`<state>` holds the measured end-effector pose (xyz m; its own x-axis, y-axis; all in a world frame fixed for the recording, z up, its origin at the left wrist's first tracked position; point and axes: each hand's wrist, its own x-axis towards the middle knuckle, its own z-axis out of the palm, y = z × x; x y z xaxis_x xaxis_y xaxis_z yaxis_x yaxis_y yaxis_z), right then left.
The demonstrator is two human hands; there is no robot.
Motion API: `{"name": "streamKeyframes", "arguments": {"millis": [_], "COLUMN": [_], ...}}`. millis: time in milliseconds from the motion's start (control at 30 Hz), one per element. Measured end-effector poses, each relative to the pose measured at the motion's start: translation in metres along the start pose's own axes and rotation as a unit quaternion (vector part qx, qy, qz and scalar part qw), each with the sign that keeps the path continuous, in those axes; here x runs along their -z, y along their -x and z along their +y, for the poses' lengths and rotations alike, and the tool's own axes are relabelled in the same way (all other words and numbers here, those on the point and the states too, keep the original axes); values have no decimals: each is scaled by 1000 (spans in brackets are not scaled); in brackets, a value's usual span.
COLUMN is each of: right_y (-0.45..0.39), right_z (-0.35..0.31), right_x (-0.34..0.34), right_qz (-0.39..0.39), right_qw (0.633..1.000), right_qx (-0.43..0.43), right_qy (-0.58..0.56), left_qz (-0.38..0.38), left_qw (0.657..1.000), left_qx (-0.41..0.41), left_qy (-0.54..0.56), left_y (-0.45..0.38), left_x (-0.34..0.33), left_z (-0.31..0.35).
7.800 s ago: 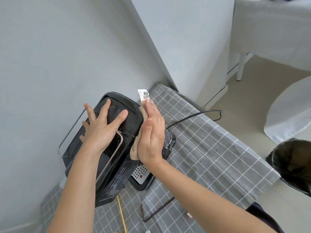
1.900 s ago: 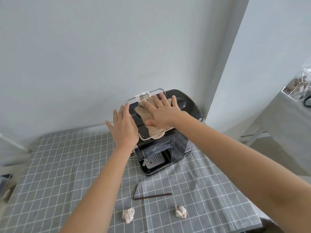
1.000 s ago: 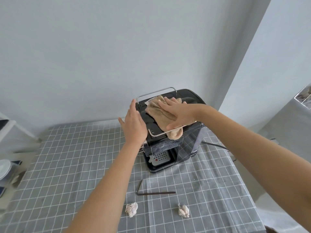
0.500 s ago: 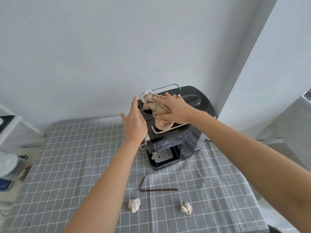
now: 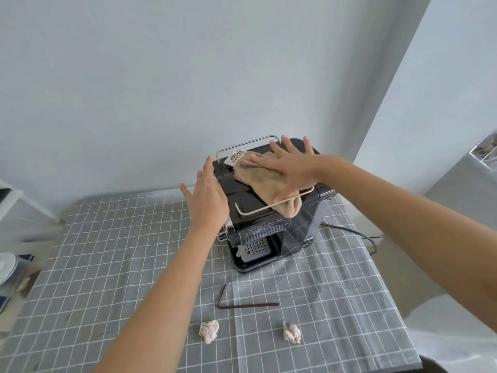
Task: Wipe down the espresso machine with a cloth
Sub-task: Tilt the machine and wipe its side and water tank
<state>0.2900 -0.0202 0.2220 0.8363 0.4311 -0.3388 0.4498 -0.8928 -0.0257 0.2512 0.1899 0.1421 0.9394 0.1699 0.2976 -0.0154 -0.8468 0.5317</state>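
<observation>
A black espresso machine [image 5: 271,232] stands at the back of the table against the wall, a chrome wire rail around its top. A beige cloth [image 5: 258,177] with a white label lies spread on the top, one end hanging over the front rail. My right hand [image 5: 291,168] presses flat on the cloth with its fingers straight and spread. My left hand [image 5: 208,196] lies flat against the machine's left side, fingers straight.
The table carries a grey checked tablecloth [image 5: 107,265]. In front of the machine lie a dark L-shaped rod [image 5: 242,305] and two crumpled paper balls [image 5: 209,330] [image 5: 292,333]. A black power cord [image 5: 357,234] trails off right. A wall corner stands at the right.
My right hand, bunched on the cloth half a second ago, now lies flat with spread fingers and the cloth is spread out wider. My left hand stays at the machine's left side.
</observation>
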Motion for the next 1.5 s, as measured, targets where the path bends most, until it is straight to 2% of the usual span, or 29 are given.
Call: {"name": "streamKeyframes", "arguments": {"millis": [133,333,433,500,633,733,833,900,967,1000,1100,1133,1167,1200,1267,1300,1333,1367,1400,1467,1500], "right_y": [0,-4,14,26,22,8,5,8,11,15,27,29,29,28,21,20,20,22,19,10,4], "right_z": [34,34,55,70,55,37,39,43,41,39,37,38,37,36,39,42,43,39,35,19,10], "right_x": [18,2,-6,-9,-13,-13,-16,-18,-11,-3,22,26,27,24,14,9,5,3,-1,-14,-21], "right_qz": [-5,109,143,128,103,100,120,167,235,263,296,281,263,257,288,330,365,377,351,208,146], "right_qw": [999,993,986,981,983,984,979,962,915,863,658,601,570,578,691,738,769,800,849,951,976], "right_qx": [-27,-11,-80,-131,-84,-67,-67,-89,-129,-140,-115,-106,-105,-123,-200,-236,-243,-208,-154,-70,-63], "right_qy": [46,-32,-40,-62,-127,-130,-154,-197,-301,-408,-683,-741,-771,-764,-632,-539,-466,-417,-365,-217,-146], "left_qz": [-1,-2,-12,-20,-37,-45,-67,-82,-68,-54,-9,0,5,9,18,25,31,34,30,17,12], "left_qw": [1000,999,999,998,998,999,997,995,994,994,990,990,990,990,993,994,994,995,996,998,998], "left_qx": [4,-16,-18,-15,-4,5,25,47,60,64,70,75,79,80,77,76,75,71,66,57,55], "left_qy": [-26,-34,-48,-51,-44,-27,14,28,55,77,121,123,120,115,92,80,70,61,50,31,29], "left_y": [-2,1,0,0,-3,-4,-8,-12,-14,-14,-11,-10,-8,-6,0,3,5,5,4,3,3], "left_x": [0,4,6,8,6,3,8,13,15,16,13,11,8,5,-2,-5,-6,-7,-8,-9,-10], "left_z": [1,2,3,5,11,13,12,15,22,27,41,45,47,48,49,48,47,47,47,48,48]}}
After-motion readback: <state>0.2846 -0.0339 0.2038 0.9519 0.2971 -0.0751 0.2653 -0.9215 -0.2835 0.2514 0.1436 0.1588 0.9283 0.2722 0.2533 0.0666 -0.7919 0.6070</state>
